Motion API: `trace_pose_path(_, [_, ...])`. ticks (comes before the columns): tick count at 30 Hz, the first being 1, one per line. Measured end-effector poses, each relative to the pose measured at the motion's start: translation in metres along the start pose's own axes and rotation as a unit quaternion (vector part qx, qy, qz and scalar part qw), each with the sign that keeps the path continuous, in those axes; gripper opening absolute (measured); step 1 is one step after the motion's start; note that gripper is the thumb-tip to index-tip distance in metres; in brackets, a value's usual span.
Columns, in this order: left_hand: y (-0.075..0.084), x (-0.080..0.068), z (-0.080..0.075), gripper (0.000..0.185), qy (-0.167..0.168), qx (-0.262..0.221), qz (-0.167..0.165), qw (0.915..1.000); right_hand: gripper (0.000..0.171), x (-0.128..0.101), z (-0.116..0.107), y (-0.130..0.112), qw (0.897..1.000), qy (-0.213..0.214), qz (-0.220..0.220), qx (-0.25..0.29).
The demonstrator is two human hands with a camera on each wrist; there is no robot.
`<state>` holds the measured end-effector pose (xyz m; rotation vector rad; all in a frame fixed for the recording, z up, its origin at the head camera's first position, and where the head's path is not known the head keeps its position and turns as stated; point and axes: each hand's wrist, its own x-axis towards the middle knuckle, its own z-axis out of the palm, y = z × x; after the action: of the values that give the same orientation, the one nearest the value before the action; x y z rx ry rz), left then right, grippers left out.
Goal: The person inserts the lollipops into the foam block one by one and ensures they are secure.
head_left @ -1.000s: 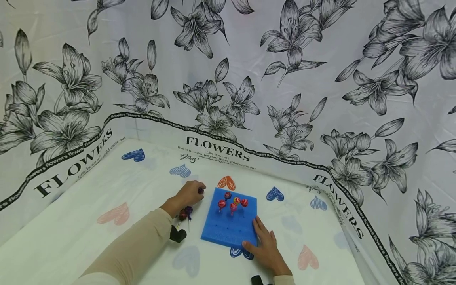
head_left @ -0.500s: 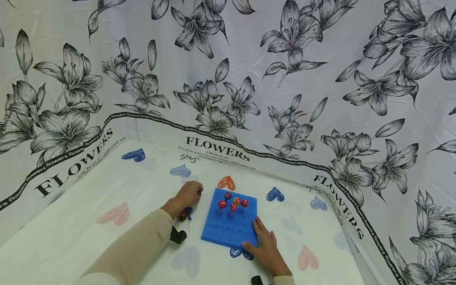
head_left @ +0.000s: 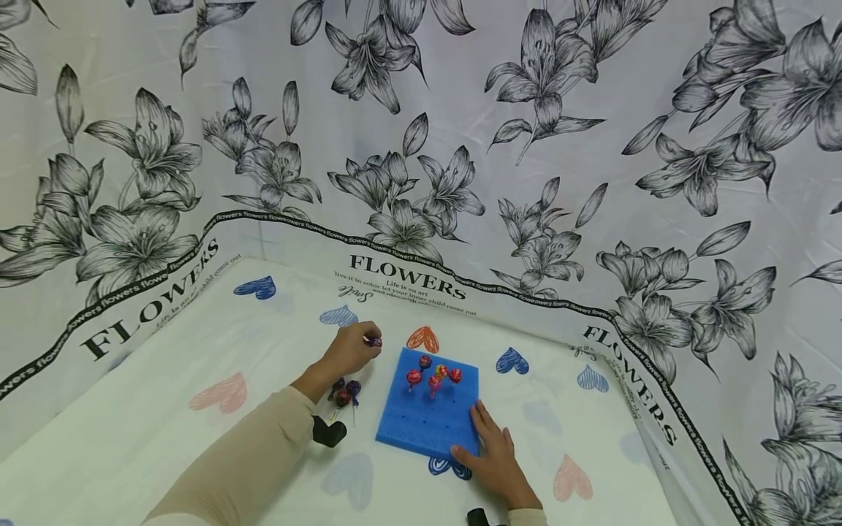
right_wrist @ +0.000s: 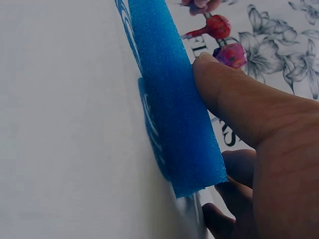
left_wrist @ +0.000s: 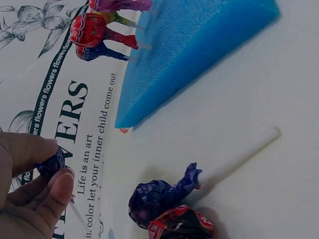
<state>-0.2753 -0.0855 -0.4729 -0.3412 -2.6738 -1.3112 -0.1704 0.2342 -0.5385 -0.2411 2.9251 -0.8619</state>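
The foam block (head_left: 427, 416) lies mid-counter (head_left: 164, 431), with lollipops (head_left: 434, 376) standing in its far part. Loose lollipops (head_left: 345, 394) lie just left of it. The left hand (head_left: 349, 354) is beyond them, pinching one lollipop (head_left: 373, 341); the right hand (head_left: 493, 460) rests at the block's near right corner

Left hand (head_left: 349, 353) pinches with curled fingers (thumb seemingly opposed); right hand (head_left: 493, 456) lies flat.

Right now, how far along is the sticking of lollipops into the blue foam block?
Done: about five lollipops stand in the blue foam block. In hand: the left hand pinches a purple-wrapped lollipop; the right hand steadies the block. Left: loose wrapped lollipops on the cloth, with open holes remaining.
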Motion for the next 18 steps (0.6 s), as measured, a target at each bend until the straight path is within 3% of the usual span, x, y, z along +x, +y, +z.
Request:
trace_pose_path(7, [0.006,0.0,-0.004,0.016,-0.002,-0.105,-0.009,0.9944,0.098,-0.001,-0.001,-0.001,1.0,-0.001,0.0,0.003])
trace_pose_path(14, [0.024,-0.002,-0.011,0.034,-0.025,-0.209,0.0,0.9776,0.098,-0.001,-0.001,0.0,1.0,0.001,-0.001,-0.004])
trace_pose_path(18, [0.033,-0.003,-0.014,0.032,-0.033,-0.25,0.015,0.9675,0.098,-0.001,-0.001,-0.001,1.0,0.004,-0.008,0.0])
